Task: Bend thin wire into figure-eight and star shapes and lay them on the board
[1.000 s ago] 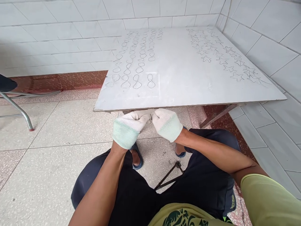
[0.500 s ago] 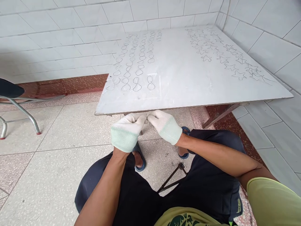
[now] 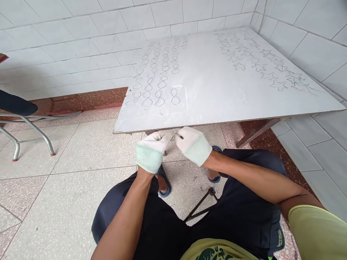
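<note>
I see both gloved hands meeting just below the near edge of the bench (image 3: 217, 94), at about 12 o'clock from my seated position. The left hand (image 3: 151, 150) is curled into a fist, its knuckles facing up. The right hand (image 3: 193, 144) is likewise curled, its fingertips touching those of the left hand. A small piece of wire (image 3: 176, 134) appears pinched between the two hands, though it is too small and too hidden for me to tell its shape. Both hands are clenched on that piece.

The bench is a white board, tilted slightly in view, resting on a wooden leg (image 3: 257, 130) at 2 o'clock. On its surface, at 11 o'clock from the hands, lie rows of figure-eight wire shapes (image 3: 159, 77). At 1 o'clock, well apart from them, lie rows of star wire shapes (image 3: 260, 61) running toward the far right corner.

On the floor (image 3: 67, 180) between my knees, at 6 o'clock from the hands, lies a dark pair of pliers (image 3: 202, 206) with its handles spread. Blue slippers (image 3: 164, 184) show on both feet beneath the hands. At 9 o'clock, well apart, stands a metal-framed stool (image 3: 29, 124) with a dark seat. White wall tiles (image 3: 81, 43) close the scene at the back and at the right.
</note>
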Tool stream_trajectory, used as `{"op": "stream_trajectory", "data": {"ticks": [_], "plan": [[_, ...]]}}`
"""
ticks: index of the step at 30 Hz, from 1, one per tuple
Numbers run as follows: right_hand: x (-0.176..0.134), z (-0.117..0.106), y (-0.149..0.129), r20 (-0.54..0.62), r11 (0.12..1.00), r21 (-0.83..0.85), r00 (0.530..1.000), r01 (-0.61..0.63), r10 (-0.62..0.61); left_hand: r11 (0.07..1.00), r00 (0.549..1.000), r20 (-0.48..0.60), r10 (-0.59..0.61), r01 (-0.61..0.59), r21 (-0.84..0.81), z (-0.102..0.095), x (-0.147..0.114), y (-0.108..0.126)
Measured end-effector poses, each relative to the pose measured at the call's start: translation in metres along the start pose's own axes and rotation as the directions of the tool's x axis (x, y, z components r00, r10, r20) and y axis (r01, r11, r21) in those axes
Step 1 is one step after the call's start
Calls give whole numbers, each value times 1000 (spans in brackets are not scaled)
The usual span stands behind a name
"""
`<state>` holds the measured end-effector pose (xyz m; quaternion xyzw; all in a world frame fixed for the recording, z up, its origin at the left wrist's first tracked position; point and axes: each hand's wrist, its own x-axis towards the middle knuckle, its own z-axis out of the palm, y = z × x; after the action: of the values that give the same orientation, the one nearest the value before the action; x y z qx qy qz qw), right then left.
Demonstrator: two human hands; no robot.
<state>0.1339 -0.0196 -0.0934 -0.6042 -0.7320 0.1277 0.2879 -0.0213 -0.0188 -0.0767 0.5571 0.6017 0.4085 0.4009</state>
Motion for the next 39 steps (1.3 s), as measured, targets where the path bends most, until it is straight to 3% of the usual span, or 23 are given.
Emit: {"op": "stream_trajectory", "data": {"ticks": [4,8,12,14,18,22,27,30,34,37,39], "plan": [[-2,-2,3,87,995,-52,993,84,-80,1000,1000,4,-2,2,27,5,-3,0],[-4,-9,-1,135,999,-27,990,40,-36,997,998,-40,44,-41,63,13,-7,0],[-1,-15,-8,262,998,-32,964,62,-51,973,990,-63,127,-112,202,19,-8,-4],[1,-17,-9,306,999,-36,952,38,-25,975,993,-67,97,-81,209,19,-6,-5],[5,-15,-4,227,999,41,974,-32,21,998,999,-20,-33,34,44,10,2,-8],[5,-13,2,188,976,219,981,-4,-38,989,1000,-27,-4,1,-145,0,10,-11],[4,-10,3,136,991,95,985,96,-109,991,999,-16,29,-31,-130,-3,13,-17],[3,-7,4,114,989,-8,982,150,-148,972,999,4,41,-39,-231,2,14,-24],[2,-4,6,114,969,-120,973,215,-202,914,999,-5,-50,44,-402,14,11,-33],[4,-6,7,133,976,-117,977,184,-168,873,995,22,-99,97,-478,20,6,-29],[6,-9,6,138,995,-19,986,96,-93,859,994,59,-93,110,-501,20,4,-23]]}}
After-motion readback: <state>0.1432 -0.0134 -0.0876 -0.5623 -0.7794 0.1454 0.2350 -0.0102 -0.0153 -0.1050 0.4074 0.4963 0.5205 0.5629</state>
